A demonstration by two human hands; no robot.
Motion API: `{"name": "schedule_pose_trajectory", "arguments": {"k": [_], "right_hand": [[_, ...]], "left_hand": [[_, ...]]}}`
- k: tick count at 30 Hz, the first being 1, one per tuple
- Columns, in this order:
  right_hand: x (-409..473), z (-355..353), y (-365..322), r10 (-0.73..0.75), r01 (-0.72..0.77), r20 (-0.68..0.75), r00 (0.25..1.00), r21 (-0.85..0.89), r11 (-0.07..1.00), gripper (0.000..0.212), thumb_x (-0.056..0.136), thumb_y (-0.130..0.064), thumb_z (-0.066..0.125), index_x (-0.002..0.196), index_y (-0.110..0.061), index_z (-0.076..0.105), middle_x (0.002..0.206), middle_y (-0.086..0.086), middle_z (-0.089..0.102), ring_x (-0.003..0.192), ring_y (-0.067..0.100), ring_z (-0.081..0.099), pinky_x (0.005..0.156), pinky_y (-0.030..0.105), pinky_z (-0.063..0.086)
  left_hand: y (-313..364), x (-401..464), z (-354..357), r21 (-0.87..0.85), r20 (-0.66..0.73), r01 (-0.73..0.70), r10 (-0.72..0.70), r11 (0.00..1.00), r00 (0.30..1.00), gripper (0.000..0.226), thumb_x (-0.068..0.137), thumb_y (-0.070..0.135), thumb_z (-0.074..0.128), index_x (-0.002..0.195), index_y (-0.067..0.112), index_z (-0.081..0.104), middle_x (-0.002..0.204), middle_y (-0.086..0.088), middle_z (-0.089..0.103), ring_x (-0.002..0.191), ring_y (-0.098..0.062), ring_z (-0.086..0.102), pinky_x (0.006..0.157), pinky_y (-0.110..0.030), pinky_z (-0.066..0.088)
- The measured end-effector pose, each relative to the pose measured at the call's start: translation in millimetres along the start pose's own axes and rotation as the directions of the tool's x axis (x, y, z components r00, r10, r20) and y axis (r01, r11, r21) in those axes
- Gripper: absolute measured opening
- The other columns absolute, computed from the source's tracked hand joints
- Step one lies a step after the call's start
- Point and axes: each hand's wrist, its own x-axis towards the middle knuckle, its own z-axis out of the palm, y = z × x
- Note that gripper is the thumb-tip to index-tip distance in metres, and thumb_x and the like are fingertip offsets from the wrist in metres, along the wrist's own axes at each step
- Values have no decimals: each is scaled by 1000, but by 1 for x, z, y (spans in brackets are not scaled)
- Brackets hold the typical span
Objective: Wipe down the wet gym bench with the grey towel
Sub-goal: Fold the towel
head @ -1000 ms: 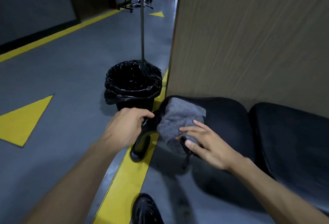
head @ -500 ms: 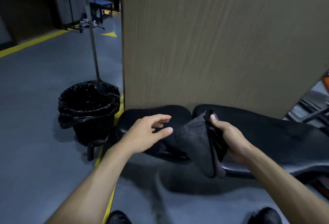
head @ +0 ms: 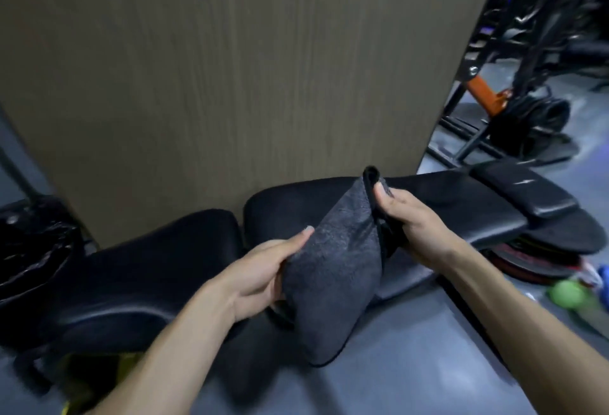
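The grey towel [head: 336, 266] hangs in the air in front of the black padded gym bench [head: 461, 203], lifted off its pads. My right hand [head: 412, 227] pinches the towel's upper edge, thumb on top. At the towel's left edge my left hand [head: 263, 269] holds the cloth between thumb and fingers. The bench runs from lower left to upper right along the foot of a wooden panel, and its seat pad [head: 141, 269] lies to the left of the hands.
A tall wood-grain panel [head: 230, 85] stands right behind the bench. A bin with a black liner [head: 29, 250] sits at the left edge. Gym machines with an orange bar [head: 484, 91] stand at upper right. Stacked plates [head: 543, 263] and a green ball [head: 566, 294] lie on the grey floor at right.
The view has swung right along the bench. My right hand has lifted the towel off the seat pad, and my left hand has come in and taken hold of its left edge.
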Motion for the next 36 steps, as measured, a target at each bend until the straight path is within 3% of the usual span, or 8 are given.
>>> {"name": "schedule_pose_trajectory", "arguments": {"k": [5,10,17,21,24,28,32,36], "right_hand": [[18,-75,22,20,-52,-243,970,-129,990,41,101,-51,42,110,-19,67,113,1,72,108,16,66,92,37,51],[45,-116,61,359,-311,-193,913,239,920,68,91,-77,30,123,-30,68,119,0,72,105,24,68,88,42,56],[100,-170,106,345,-223,-206,916,454,863,75,88,-79,28,128,-26,61,121,4,70,115,30,63,103,48,44],[99,-193,108,251,-75,-374,893,426,902,65,89,-34,65,148,-35,38,119,10,72,116,23,66,103,40,49],[86,-214,81,194,-38,-404,894,363,931,73,90,-3,65,150,-33,37,110,21,72,109,29,68,93,36,54],[54,-256,18,190,-95,-496,847,210,973,46,93,-7,65,135,-27,60,103,22,72,100,24,67,95,44,54],[5,-316,-44,200,-193,-614,764,77,978,22,94,-4,64,112,-13,73,67,-18,66,62,-4,53,67,10,42],[-53,-384,-91,262,-308,-650,713,45,950,18,93,-19,69,109,-27,75,54,13,32,55,32,29,55,35,27]], "left_hand": [[26,77,49,-93,-225,-335,308,938,925,47,80,17,71,126,10,63,109,-15,73,87,-17,70,74,-27,60],[48,151,75,-10,-180,-447,438,895,881,38,91,8,66,128,19,61,99,-10,75,89,-21,72,75,-33,59],[60,255,62,224,-168,-511,550,830,818,33,94,4,64,119,25,65,95,-1,75,91,-14,70,79,-27,54],[62,281,69,283,-147,-387,438,878,887,43,91,0,68,125,24,63,111,-3,75,104,-16,71,86,-27,54],[84,285,90,390,33,-295,307,872,951,65,79,-9,75,133,24,59,128,4,69,120,-13,64,98,-27,51],[122,291,150,763,178,-221,131,608,975,70,70,12,84,132,37,61,131,10,64,124,-5,59,108,-36,46],[154,304,245,901,196,-202,54,384,979,54,73,23,84,120,43,64,117,15,67,110,-1,61,98,-32,50],[180,320,349,954,258,-263,55,145,965,31,75,37,82,101,42,64,90,16,60,94,-9,51,79,-38,52]]}}
